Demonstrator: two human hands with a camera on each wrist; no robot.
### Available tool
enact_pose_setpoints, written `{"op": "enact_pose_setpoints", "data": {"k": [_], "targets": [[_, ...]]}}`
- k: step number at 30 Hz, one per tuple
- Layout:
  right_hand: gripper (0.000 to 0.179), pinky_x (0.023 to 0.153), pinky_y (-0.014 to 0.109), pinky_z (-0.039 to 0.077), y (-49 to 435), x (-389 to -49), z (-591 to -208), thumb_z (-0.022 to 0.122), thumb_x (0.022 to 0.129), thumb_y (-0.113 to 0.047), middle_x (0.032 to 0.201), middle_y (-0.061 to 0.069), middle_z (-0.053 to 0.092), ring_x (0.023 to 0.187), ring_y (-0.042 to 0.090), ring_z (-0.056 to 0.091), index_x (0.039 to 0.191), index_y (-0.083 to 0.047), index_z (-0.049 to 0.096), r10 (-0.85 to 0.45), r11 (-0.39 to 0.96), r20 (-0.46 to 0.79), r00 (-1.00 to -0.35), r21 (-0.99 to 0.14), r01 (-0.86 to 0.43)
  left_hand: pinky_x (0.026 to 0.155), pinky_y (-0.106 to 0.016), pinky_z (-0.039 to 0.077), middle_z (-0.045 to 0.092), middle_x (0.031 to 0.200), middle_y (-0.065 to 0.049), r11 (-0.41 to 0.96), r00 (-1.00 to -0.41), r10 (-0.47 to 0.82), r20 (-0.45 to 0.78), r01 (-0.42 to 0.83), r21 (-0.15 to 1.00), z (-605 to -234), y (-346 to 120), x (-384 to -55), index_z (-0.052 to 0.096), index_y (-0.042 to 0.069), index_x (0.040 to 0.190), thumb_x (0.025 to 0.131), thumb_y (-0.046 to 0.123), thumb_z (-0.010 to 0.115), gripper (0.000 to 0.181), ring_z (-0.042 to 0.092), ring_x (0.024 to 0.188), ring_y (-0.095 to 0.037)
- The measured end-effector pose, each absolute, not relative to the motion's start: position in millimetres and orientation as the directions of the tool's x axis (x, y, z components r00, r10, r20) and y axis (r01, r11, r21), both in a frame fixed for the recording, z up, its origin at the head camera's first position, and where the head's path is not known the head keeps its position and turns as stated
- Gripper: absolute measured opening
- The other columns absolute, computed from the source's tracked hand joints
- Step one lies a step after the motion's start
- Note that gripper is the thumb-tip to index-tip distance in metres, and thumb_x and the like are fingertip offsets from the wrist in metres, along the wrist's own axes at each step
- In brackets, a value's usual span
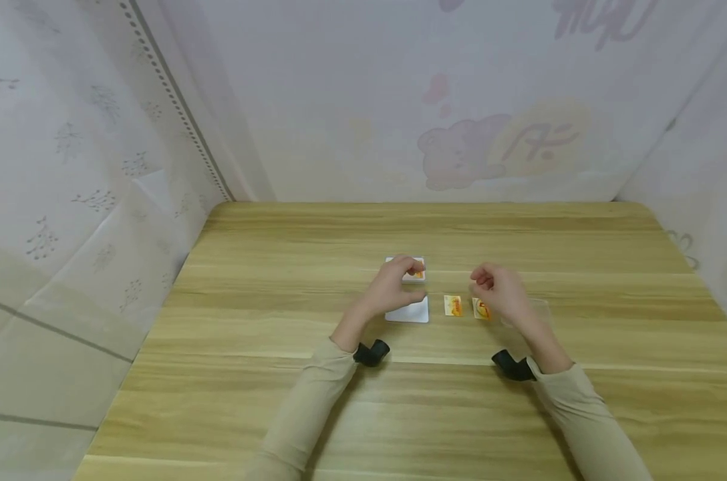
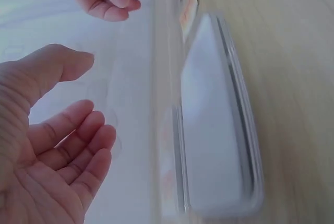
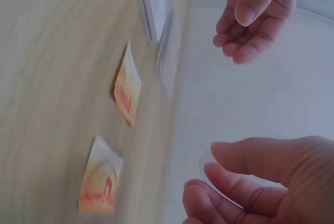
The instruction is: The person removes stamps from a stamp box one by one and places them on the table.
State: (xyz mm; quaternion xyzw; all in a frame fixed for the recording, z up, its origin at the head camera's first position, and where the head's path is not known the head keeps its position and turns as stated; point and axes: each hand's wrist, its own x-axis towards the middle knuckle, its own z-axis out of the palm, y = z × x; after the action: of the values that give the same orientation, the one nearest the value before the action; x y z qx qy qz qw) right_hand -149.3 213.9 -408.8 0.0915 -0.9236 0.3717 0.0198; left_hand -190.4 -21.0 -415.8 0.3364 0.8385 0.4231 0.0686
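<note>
My left hand (image 1: 392,288) hovers over two flat, white, rounded-corner items, fingers and thumb apart with nothing between them. The nearer white item (image 1: 408,314) is plain on top; the farther one (image 1: 393,259) bears an orange picture, partly hidden by the fingers. In the left wrist view, the white item (image 2: 214,119) appears blurred, with a layered edge. To the right, two small yellow-orange picture cards lie side by side: a left card (image 1: 453,306) and a right card (image 1: 481,308). Above the right card is my right hand (image 1: 503,292), fingers loosely bent, thumb near the index finger, no held item visible.
A faint transparent piece (image 1: 540,309) lies on the wooden table (image 1: 363,234) beside the right hand, partly covered by it. Behind the table's far edge hangs a pale printed curtain (image 1: 339,100). Black wrist mounts (image 1: 372,354) project near both sleeves.
</note>
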Motion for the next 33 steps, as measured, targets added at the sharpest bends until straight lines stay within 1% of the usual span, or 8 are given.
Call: {"op": "enact_pose_setpoints", "data": {"k": [5,8,11,15,17,19,24,33], "targets": [[0.014,0.064,0.025,0.047,226,-142,-405,0.064,0.083,0.001,0.083,0.018,0.061,0.073,0.025,0.057,0.092,0.011,0.059,-0.162,0.7,0.116,-0.98,-0.687,-0.197,0.092,-0.043,0.044,0.055,0.115,-0.022,0.383,-0.754,0.631,0.185,0.509,0.771,-414,-4,-190,0.054,-0.01,0.116,0.079,0.005,0.071,0.043,0.05,0.107,-0.033],[0.017,0.066,0.026,0.048,234,-137,-403,0.065,0.083,0.0,0.086,0.019,0.062,0.076,0.027,0.058,0.094,0.011,0.059,-0.152,0.709,0.109,-0.982,-0.68,-0.185,0.092,-0.037,0.044,0.055,0.116,-0.02,0.396,-0.75,0.637,0.181,0.519,0.757,-413,6,-189,0.054,-0.009,0.119,0.08,0.006,0.071,0.045,0.05,0.108,-0.031],[0.02,0.069,0.032,0.05,241,-133,-401,0.065,0.083,-0.001,0.089,0.021,0.062,0.079,0.03,0.06,0.097,0.012,0.059,-0.142,0.714,0.092,-0.986,-0.68,-0.166,0.092,-0.033,0.043,0.054,0.118,-0.019,0.408,-0.742,0.648,0.172,0.529,0.744,-412,15,-187,0.054,-0.008,0.12,0.081,0.008,0.071,0.046,0.05,0.108,-0.028],[0.023,0.072,0.039,0.05,249,-131,-401,0.065,0.084,-0.001,0.093,0.025,0.062,0.082,0.033,0.06,0.1,0.013,0.059,-0.136,0.721,0.071,-0.988,-0.677,-0.148,0.092,-0.032,0.043,0.054,0.118,-0.018,0.414,-0.728,0.666,0.164,0.543,0.731,-413,26,-186,0.054,-0.007,0.121,0.081,0.009,0.071,0.046,0.049,0.108,-0.025],[0.024,0.073,0.04,0.05,252,-129,-401,0.066,0.084,-0.002,0.095,0.026,0.062,0.083,0.034,0.06,0.101,0.013,0.059,-0.132,0.721,0.067,-0.989,-0.679,-0.142,0.092,-0.03,0.043,0.055,0.118,-0.017,0.416,-0.722,0.674,0.159,0.549,0.725,-413,31,-185,0.054,-0.007,0.121,0.081,0.01,0.072,0.046,0.049,0.109,-0.025],[0.025,0.073,0.04,0.05,254,-127,-400,0.066,0.084,-0.002,0.096,0.027,0.062,0.084,0.034,0.06,0.102,0.013,0.059,-0.124,0.72,0.061,-0.99,-0.681,-0.133,0.092,-0.026,0.042,0.055,0.119,-0.015,0.418,-0.716,0.681,0.153,0.551,0.722,-414,37,-184,0.054,-0.006,0.121,0.081,0.011,0.072,0.047,0.049,0.11,-0.024],[0.028,0.078,0.046,0.049,262,-122,-399,0.066,0.085,-0.004,0.101,0.028,0.06,0.088,0.035,0.059,0.105,0.013,0.058,-0.101,0.725,0.031,-0.994,-0.682,-0.095,0.093,-0.022,0.04,0.054,0.121,-0.011,0.413,-0.695,0.705,0.14,0.563,0.716,-415,51,-183,0.054,-0.004,0.123,0.082,0.012,0.071,0.048,0.049,0.111,-0.021],[0.034,0.084,0.055,0.046,279,-113,-402,0.063,0.087,-0.006,0.109,0.031,0.058,0.096,0.042,0.056,0.112,0.015,0.055,-0.115,0.74,-0.015,-0.993,-0.668,-0.075,0.09,-0.017,0.04,0.058,0.118,-0.012,0.404,-0.647,0.748,0.147,0.62,0.673,-418,78,-181,0.056,-0.004,0.121,0.081,0.013,0.072,0.046,0.051,0.108,-0.019]]}}
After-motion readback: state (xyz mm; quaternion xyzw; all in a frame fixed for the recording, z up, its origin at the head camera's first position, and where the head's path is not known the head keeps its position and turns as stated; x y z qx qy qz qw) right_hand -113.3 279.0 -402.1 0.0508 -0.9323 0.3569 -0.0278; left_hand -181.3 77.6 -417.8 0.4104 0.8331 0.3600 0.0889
